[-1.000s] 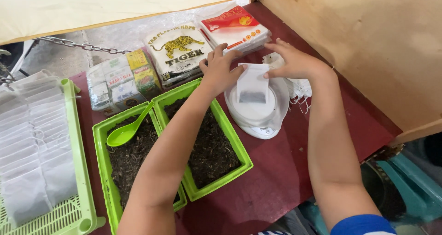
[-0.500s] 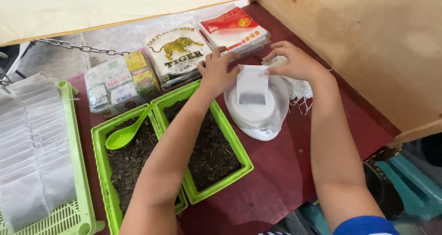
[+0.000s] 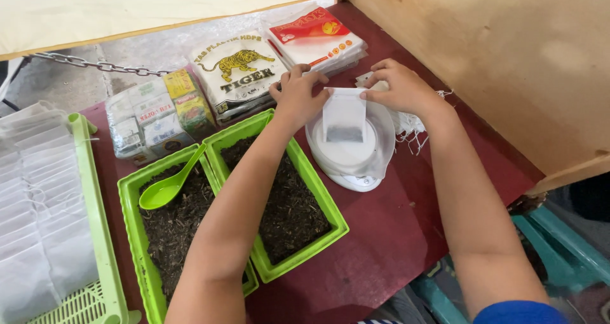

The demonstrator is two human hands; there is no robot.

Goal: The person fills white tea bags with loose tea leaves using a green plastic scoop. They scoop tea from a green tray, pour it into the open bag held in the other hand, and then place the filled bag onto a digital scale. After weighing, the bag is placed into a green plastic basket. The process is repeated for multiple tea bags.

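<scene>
The left hand [image 3: 297, 95] and the right hand [image 3: 399, 87] each pinched a top corner of a small white filter bag [image 3: 344, 115], holding it upright over the pan of a white round scale [image 3: 353, 147] that sat on the dark red table [image 3: 387, 235], right of the two green trays. A dark fill showed through the lower part of the bag. To do this well, the bag's mouth wanted keeping level and pulled taut between both pinches, its bottom resting squarely on the middle of the pan, so nothing spilled and the weight sat true; fingers should have stayed off the pan itself.

The near-left tray [image 3: 130, 200] held dark loose leaf and a light green spoon [image 3: 166, 187]; the tray beside it [image 3: 318, 200] held more of the same, partly covered by the left forearm. At the far side lay plastic-bag packs, one with a tiger picture [image 3: 236, 70] and a red one [image 3: 314, 38], and a bundle of small boxes [image 3: 149, 117]. Stacked white empty bags filled a green basket [image 3: 95, 235] at the far left.

The scale's display was hidden under the bag and hands, or possibly just too washed out to read. Whether the bag's mouth was open or folded I could not tell. White strings [image 3: 413, 130] trailed behind the right wrist, their source hidden
</scene>
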